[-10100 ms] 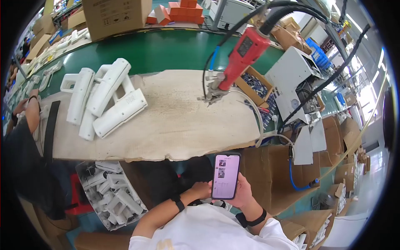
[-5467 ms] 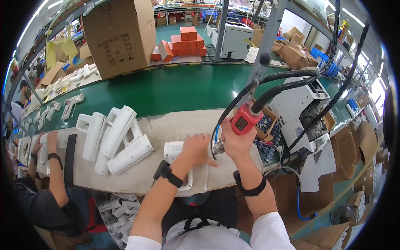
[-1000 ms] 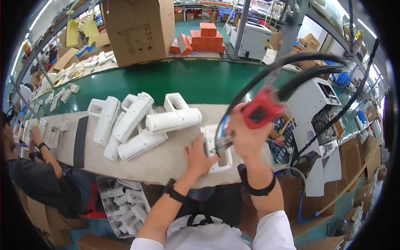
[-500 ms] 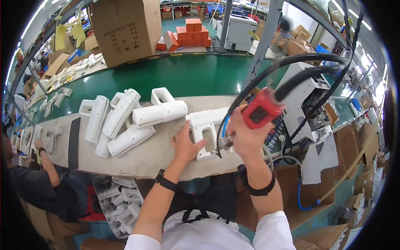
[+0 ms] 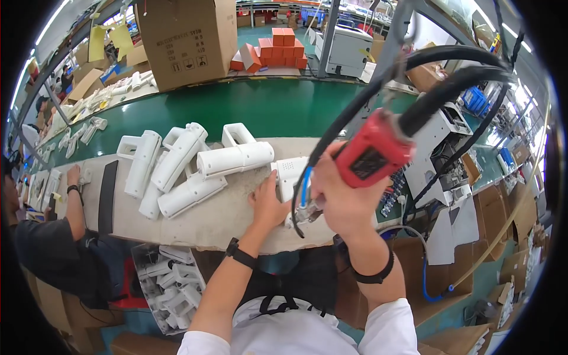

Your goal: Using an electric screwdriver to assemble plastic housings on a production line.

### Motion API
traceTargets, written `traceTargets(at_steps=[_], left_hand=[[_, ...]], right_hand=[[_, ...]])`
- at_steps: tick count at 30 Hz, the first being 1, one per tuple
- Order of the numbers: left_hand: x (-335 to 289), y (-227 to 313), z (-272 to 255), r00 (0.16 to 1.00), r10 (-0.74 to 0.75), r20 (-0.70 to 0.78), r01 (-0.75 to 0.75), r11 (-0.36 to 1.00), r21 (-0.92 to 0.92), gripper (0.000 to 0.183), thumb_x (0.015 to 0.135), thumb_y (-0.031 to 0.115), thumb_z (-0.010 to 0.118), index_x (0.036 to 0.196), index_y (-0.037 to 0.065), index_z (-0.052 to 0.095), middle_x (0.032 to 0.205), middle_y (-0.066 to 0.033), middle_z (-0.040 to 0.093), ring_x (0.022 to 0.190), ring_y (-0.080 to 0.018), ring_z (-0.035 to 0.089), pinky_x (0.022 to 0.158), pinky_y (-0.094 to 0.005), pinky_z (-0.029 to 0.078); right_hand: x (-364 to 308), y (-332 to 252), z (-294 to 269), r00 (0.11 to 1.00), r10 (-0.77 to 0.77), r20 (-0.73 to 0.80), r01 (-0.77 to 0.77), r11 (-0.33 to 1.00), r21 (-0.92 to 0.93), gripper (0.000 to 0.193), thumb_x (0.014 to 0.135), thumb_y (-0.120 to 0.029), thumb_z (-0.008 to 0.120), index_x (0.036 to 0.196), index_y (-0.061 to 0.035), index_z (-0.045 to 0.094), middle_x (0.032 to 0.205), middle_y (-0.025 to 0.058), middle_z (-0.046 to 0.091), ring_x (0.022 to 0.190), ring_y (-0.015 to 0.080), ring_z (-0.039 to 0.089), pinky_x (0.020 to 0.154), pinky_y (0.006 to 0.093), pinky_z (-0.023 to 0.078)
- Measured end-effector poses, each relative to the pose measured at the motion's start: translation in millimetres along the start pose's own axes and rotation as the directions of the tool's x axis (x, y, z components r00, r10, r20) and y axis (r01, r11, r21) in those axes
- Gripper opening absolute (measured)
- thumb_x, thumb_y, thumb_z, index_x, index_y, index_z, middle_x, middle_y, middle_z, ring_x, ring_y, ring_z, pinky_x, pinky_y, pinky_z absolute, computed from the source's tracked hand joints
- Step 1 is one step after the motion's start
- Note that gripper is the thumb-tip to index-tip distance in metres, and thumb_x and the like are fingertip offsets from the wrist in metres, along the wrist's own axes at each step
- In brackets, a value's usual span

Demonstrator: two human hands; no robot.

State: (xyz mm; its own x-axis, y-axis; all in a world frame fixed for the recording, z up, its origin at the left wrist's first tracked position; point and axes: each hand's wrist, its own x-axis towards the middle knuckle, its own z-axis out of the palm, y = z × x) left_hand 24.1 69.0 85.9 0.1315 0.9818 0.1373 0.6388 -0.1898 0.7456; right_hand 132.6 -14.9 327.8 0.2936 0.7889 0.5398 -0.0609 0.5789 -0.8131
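My right hand (image 5: 350, 207) is wrapped round a red power screwdriver (image 5: 374, 151) with thick black cables and a thin blue hose. Its metal nose points down at a white plastic handled housing (image 5: 290, 170) on the bench, whose right part is hidden behind the tool and hand. Whether the tip touches the housing cannot be seen. My left hand (image 5: 268, 206) grips the housing's left side, fingers on its edge and thumb toward the tool's nose. Just left lie several similar white housings (image 5: 235, 160), partly piled on one another.
A black strip (image 5: 107, 198) lies on the beige bench top (image 5: 242, 195), left of the housings. Beyond runs a green belt (image 5: 278, 106). Below the bench edge stands a bin (image 5: 142, 266) of white parts. A co-worker (image 5: 56, 254) sits at the left. Black cables hang at the right.
The screwdriver and my right hand have come nearer and slightly lower, covering more of the housing. My left hand has shifted slightly right in the picture. The co-worker's hand has moved farther forward.
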Motion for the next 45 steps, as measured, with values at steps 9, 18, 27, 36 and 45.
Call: traceTargets(at_steps=[9, 18, 27, 36, 45], left_hand=[[20.3, -62.0, 46.0, 0.985, 0.150, -0.083, -0.148, 0.989, 0.025, 0.080, 0.074, 0.029, 0.066, 0.144, 0.012, 0.030, 0.127, -0.0135, 0.048, 0.120, -0.0306, 0.042, 0.099, -0.0588, 0.021], [1.1, -29.8, 17.5, 0.959, 0.240, -0.154, -0.263, 0.952, -0.156, 0.076, 0.076, 0.019, 0.064, 0.143, 0.008, 0.030, 0.127, -0.0160, 0.047, 0.114, -0.0354, 0.048, 0.095, -0.0487, 0.037], [-131.2, -0.7, -157.0, 0.982, -0.161, 0.096, 0.187, 0.820, -0.541, 0.086, 0.062, 0.000, 0.073, 0.140, -0.001, 0.036, 0.133, -0.0158, 0.050, 0.112, -0.0248, 0.056, 0.086, -0.0352, 0.052], [-134.8, 29.6, -216.5, 0.966, 0.175, 0.192, -0.007, 0.754, -0.657, 0.086, 0.055, 0.001, 0.080, 0.134, -0.002, 0.046, 0.129, -0.0214, 0.053, 0.113, -0.0305, 0.056, 0.086, -0.0391, 0.051], [12.6, 17.1, -180.0, 0.985, 0.171, -0.011, -0.116, 0.717, 0.687, 0.091, 0.055, -0.003, 0.069, 0.140, 0.016, 0.040, 0.140, -0.0140, 0.039, 0.129, -0.0347, 0.036, 0.114, -0.0463, 0.017]], right_hand=[[-18.4, 50.3, 17.7, 0.983, 0.185, 0.010, -0.184, 0.982, -0.052, 0.007, 0.082, -0.004, 0.064, 0.085, -0.0002, 0.058, 0.058, 0.0018, 0.056, 0.047, 0.0079, 0.054, 0.043, 0.0223, 0.041], [-5.9, 51.8, 0.0, 0.986, 0.162, -0.039, -0.165, 0.984, -0.063, 0.009, 0.084, -0.005, 0.064, 0.088, -0.0020, 0.056, 0.061, 0.0018, 0.057, 0.048, 0.0090, 0.055, 0.042, 0.0233, 0.040], [-18.3, 22.4, -64.8, 0.904, -0.424, 0.052, 0.347, 0.656, -0.670, 0.048, 0.081, -0.014, 0.065, 0.122, -0.0007, 0.044, 0.116, 0.0154, 0.051, 0.099, 0.0201, 0.053, 0.078, 0.0331, 0.046], [-140.6, 34.2, -125.7, 0.607, 0.665, 0.435, -0.659, 0.727, -0.193, 0.070, 0.072, -0.026, 0.078, 0.129, 0.0034, 0.049, 0.116, 0.0123, 0.060, 0.104, 0.0214, 0.059, 0.088, 0.0335, 0.048], [-277.5, -86.9, -320.2, 0.454, 0.834, -0.312, -0.822, 0.528, 0.215, 0.056, 0.068, -0.027, 0.067, 0.105, 0.0150, 0.058, 0.077, 0.0189, 0.065, 0.048, 0.0206, 0.059, 0.038, 0.0272, 0.046]])
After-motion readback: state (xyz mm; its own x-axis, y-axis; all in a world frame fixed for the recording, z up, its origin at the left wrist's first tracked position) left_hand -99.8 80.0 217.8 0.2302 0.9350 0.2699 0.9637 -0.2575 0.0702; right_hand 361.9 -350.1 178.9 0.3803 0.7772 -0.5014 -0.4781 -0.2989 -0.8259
